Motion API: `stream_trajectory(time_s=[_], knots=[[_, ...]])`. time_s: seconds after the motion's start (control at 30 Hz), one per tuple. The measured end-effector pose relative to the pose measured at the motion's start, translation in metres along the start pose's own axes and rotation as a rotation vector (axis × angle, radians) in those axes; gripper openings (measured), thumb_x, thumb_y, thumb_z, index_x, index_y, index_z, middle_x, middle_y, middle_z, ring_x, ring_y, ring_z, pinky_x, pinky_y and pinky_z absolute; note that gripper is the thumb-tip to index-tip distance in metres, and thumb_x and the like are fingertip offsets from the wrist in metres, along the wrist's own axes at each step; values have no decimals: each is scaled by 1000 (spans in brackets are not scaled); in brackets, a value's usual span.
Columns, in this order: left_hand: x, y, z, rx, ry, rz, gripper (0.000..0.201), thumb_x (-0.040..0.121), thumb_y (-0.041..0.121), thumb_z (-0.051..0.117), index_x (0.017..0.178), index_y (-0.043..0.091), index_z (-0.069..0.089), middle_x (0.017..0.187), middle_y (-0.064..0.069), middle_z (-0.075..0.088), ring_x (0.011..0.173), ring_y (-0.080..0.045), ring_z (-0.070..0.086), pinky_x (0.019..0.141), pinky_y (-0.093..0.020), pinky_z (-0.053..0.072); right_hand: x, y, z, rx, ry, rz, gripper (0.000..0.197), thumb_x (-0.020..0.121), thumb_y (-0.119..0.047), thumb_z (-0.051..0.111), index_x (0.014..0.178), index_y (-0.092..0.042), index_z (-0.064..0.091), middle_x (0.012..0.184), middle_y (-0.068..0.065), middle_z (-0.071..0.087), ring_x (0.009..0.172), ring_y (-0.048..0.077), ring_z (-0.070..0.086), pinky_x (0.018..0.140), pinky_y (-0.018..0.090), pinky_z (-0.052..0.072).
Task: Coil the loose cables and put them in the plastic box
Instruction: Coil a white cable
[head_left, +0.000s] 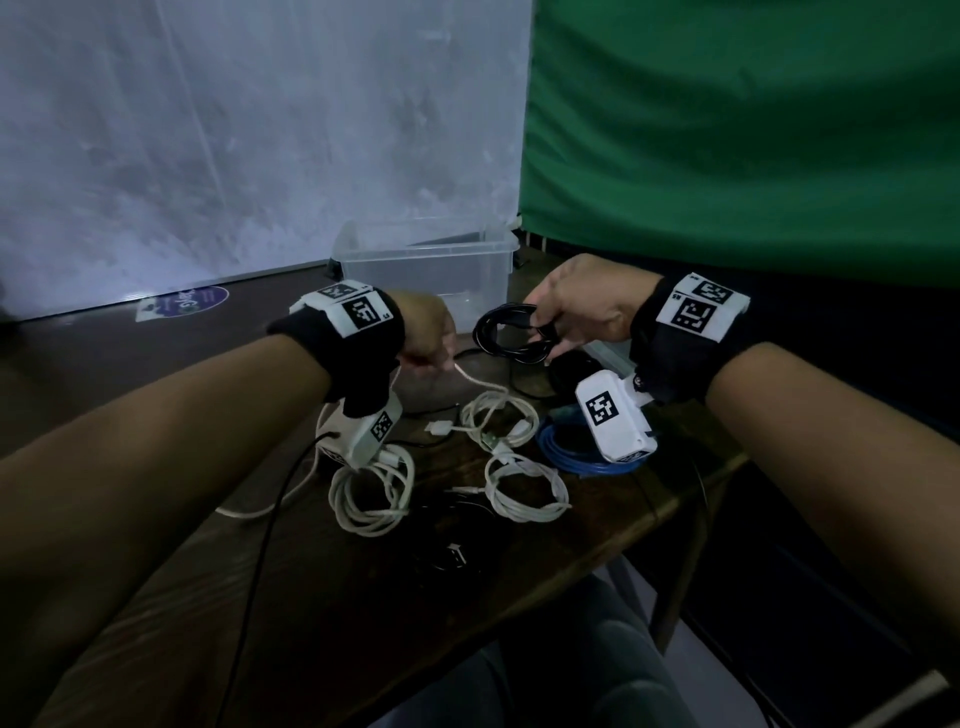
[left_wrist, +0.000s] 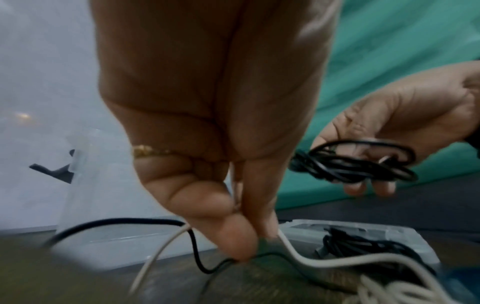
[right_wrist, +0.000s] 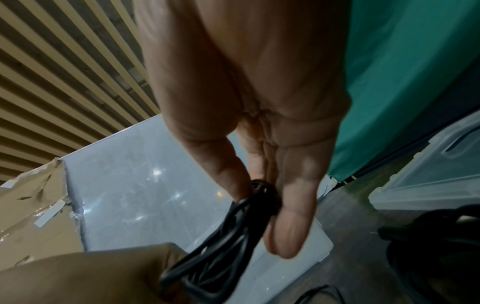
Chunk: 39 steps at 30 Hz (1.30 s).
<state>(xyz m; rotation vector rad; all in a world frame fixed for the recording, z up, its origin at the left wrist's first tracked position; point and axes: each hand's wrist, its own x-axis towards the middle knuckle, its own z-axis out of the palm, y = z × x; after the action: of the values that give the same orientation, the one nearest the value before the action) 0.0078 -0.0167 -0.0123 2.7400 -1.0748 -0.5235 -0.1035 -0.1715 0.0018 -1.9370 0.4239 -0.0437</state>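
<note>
My right hand (head_left: 571, 312) holds a coiled black cable (head_left: 511, 332) in the air, just in front of the clear plastic box (head_left: 426, 260). The same coil hangs from its fingers in the right wrist view (right_wrist: 223, 242) and shows in the left wrist view (left_wrist: 358, 164). My left hand (head_left: 426, 338) pinches a loose white cable (head_left: 478, 384) between thumb and fingers (left_wrist: 244, 236); that cable trails down to the table. Several coiled white cables (head_left: 524, 483) and a blue coil (head_left: 566, 447) lie on the table between my wrists.
The wooden table (head_left: 363, 597) ends at my right, its edge running diagonally. A box lid (left_wrist: 363, 230) with a black cable on it lies flat on the table. More black cable (head_left: 452, 551) lies near me. A white wall and a green curtain (head_left: 727, 130) stand behind.
</note>
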Motion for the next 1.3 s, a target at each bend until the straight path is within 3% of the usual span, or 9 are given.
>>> stream_trajectory(time_s=[0.1,0.2,0.43,0.6,0.8,0.9,1.03,1.2,1.3], knots=[[-1,-12,-9,-135,119,-24,14,93,12,55,79,10,59,70,-11,66,63,-22,58,60,-26,46,6,0,1,-19,32,25,25,88,15,44,74,-1,55,67,15,60,62,23,61,52,35,57],[-4,-26,-22,-262,273,-47,16,93,15,54,79,8,56,71,-13,67,60,-24,58,63,-30,48,15,-1,5,-82,74,35,19,86,13,49,75,-2,53,70,15,57,62,24,59,48,32,56],[-19,-53,-44,-520,561,26,23,95,16,52,73,14,51,64,-5,61,34,0,53,42,-15,43,36,-3,21,-266,24,63,19,82,7,56,73,-9,51,77,8,55,66,16,58,53,22,54],[-28,-56,-57,-790,745,130,20,92,18,57,73,16,54,56,0,63,36,-4,51,58,-30,43,44,-1,37,-380,-111,130,16,83,4,57,74,-8,53,79,8,56,91,27,61,60,23,55],[-41,-50,-59,-805,775,204,20,88,20,62,70,19,56,61,-2,60,40,-6,46,52,-25,33,37,-7,38,-381,-134,134,8,91,-3,48,93,-5,56,91,14,62,112,39,60,71,35,55],[-41,-49,-56,-729,762,210,19,87,20,64,69,19,59,62,-3,62,38,-5,46,54,-30,39,31,-22,37,-178,-8,57,19,98,-2,38,103,-11,54,96,8,61,103,26,61,83,46,52],[-38,-44,-51,-656,759,211,20,87,19,64,68,18,59,60,-4,60,36,-4,44,53,-25,41,24,-41,39,156,32,-142,14,93,-9,48,97,-18,59,90,0,66,89,18,63,87,43,44],[-39,-37,-45,-351,804,190,15,90,30,60,80,18,61,61,4,50,52,-9,44,52,-25,34,9,-52,43,511,17,-246,24,101,-16,40,83,-11,55,49,-2,53,53,15,61,66,35,48],[-40,-31,-35,-177,698,191,17,93,30,55,81,22,62,66,1,52,60,-14,46,57,-26,29,1,-58,39,807,-3,-268,26,102,-21,39,84,-9,54,45,-2,47,46,15,55,62,35,56]])
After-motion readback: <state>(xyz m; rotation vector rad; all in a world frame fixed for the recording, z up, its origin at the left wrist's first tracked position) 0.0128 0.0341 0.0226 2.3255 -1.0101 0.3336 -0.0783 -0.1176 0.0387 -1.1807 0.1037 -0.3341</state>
